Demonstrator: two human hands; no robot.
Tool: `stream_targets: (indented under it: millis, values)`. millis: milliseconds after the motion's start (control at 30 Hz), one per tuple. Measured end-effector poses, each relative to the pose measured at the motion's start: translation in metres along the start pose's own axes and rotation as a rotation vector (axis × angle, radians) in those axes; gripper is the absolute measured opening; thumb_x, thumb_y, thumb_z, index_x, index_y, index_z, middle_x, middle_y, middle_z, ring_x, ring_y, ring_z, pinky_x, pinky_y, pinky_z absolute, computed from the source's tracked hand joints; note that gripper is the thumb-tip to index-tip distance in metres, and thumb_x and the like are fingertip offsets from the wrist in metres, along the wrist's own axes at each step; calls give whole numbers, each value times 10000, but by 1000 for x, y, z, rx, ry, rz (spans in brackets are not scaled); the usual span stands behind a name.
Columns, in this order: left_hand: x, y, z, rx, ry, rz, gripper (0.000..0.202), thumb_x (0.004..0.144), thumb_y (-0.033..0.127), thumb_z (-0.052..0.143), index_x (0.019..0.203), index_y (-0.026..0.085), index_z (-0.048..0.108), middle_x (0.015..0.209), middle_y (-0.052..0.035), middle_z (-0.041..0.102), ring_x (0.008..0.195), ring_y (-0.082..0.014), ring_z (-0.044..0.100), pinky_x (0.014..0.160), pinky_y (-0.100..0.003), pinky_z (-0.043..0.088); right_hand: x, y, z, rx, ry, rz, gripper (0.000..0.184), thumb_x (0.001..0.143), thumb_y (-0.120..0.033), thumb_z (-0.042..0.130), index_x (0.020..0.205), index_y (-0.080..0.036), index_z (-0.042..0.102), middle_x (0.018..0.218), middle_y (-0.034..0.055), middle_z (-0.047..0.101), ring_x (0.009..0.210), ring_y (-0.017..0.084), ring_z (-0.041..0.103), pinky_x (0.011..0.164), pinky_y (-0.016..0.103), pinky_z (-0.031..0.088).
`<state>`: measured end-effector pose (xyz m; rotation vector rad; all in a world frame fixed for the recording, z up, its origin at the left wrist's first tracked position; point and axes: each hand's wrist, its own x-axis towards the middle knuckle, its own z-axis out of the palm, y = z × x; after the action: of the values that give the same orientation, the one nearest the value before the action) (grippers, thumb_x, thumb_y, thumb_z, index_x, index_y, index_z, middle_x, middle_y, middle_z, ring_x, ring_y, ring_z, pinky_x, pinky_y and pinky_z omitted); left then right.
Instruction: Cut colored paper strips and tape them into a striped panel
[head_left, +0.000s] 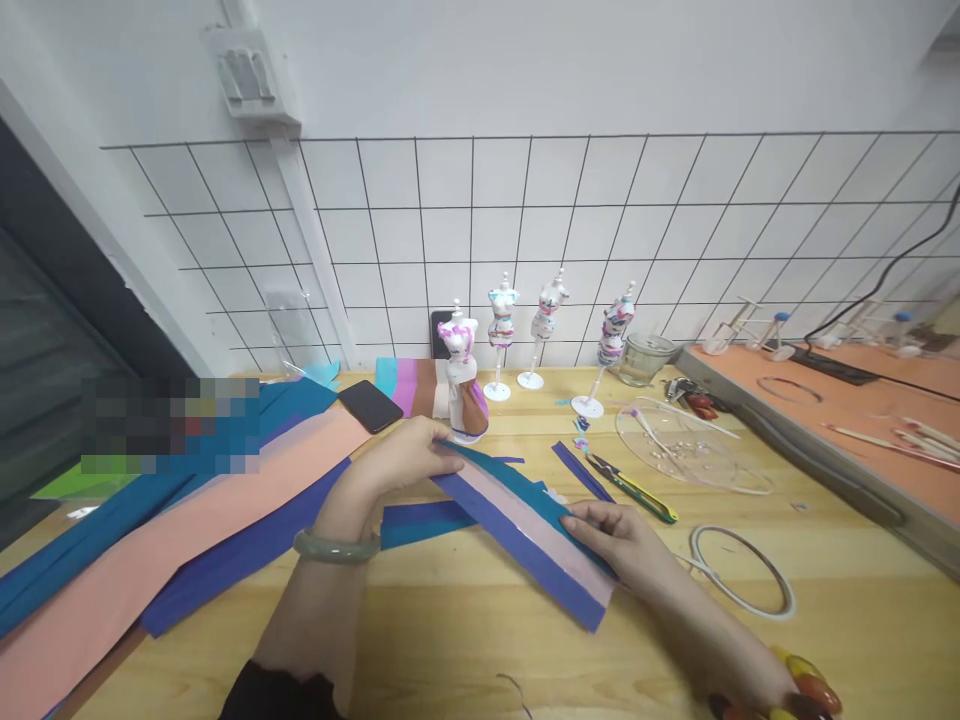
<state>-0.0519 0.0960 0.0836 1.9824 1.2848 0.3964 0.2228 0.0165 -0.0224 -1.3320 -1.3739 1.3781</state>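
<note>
My left hand (409, 455), with a green bangle at the wrist, grips the upper end of a stack of paper strips (517, 530) in purple, pale pink and teal. My right hand (615, 540) pinches the lower right end of the same stack, fingers closed on its edge. The strips lie slanted across the wooden table (465, 640). Just behind my left hand stands a small mannequin (463, 385) dressed in brown and purple paper.
Long sheets of salmon, purple and blue paper (172, 540) spread to the left. A black phone (370, 405) lies behind them. Three more small mannequins (540, 330) stand by the wire grid wall. A utility knife (630, 487), a clear plate (686, 440), a glass jar (646, 358) and a white ring (742, 570) are to the right.
</note>
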Motion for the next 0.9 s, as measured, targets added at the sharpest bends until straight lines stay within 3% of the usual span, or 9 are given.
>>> stream_targets:
  millis: [233, 300, 367, 467, 533, 633, 767, 833, 900]
  values:
    - [6, 27, 21, -199, 162, 141, 269, 753, 394, 612, 922, 186, 631, 939, -29, 674, 820, -175, 614, 691, -276, 470, -19, -4, 25, 27, -317, 48, 326, 698, -445, 743, 623, -148, 632, 546, -35, 579, 492, 76, 495, 505, 196, 388]
    - [7, 35, 32, -221, 147, 168, 333, 743, 384, 634, 1019, 200, 614, 966, -22, 667, 802, -163, 606, 677, -270, 470, -24, -14, 30, 78, -428, 29, 269, 684, -409, 765, 757, -159, 697, 699, 3, 665, 648, 130, 600, 628, 233, 461]
    - [8, 40, 41, -221, 91, 195, 405, 717, 360, 662, 1091, 219, 604, 976, -18, 665, 775, -161, 603, 655, -272, 471, -26, -23, 31, 183, -478, -38, 365, 686, -405, 766, 984, -207, 697, 921, 30, 702, 879, 195, 636, 804, 304, 476]
    - [7, 46, 54, -210, 19, 243, 509, 683, 294, 686, 1177, 236, 580, 1120, -35, 642, 878, -192, 605, 732, -299, 479, -23, -32, 24, 280, -379, -161, 451, 700, -449, 748, 1095, -251, 658, 1024, 41, 699, 959, 215, 634, 886, 352, 458]
    - [7, 50, 62, -206, -1, 275, 561, 687, 274, 685, 1231, 253, 549, 1225, -37, 595, 1006, -216, 577, 835, -318, 460, -21, -33, 19, 283, -248, -168, 355, 705, -448, 744, 975, -221, 700, 921, 44, 724, 853, 200, 657, 824, 334, 487]
    - [8, 54, 76, -239, -2, 275, 630, 737, 317, 654, 1330, 297, 443, 1161, -41, 609, 1017, -240, 579, 833, -360, 466, -18, -28, 15, 310, -103, -103, 251, 691, -410, 764, 731, -167, 716, 703, 42, 724, 663, 179, 655, 677, 301, 514]
    - [10, 56, 92, -368, 7, 246, 879, 710, 429, 694, 1440, 287, 226, 1237, -104, 555, 1139, -287, 521, 864, -404, 462, -15, -23, 10, 397, 37, -110, 285, 685, -437, 762, 786, -174, 724, 714, 44, 728, 620, 179, 649, 658, 324, 521]
    - [11, 56, 95, -362, -74, 265, 889, 683, 435, 720, 1429, 281, 261, 1297, -104, 528, 1192, -291, 485, 914, -405, 439, -13, -22, 5, 443, 148, -141, 274, 683, -441, 762, 800, -197, 722, 717, 25, 726, 603, 163, 634, 648, 306, 514]
    - [11, 56, 94, -306, -176, 289, 715, 703, 385, 701, 1348, 269, 415, 1258, -74, 572, 1139, -278, 529, 903, -386, 447, -12, -22, 0, 478, 244, -165, 239, 684, -433, 764, 761, -212, 715, 710, 9, 721, 599, 152, 619, 635, 287, 504]
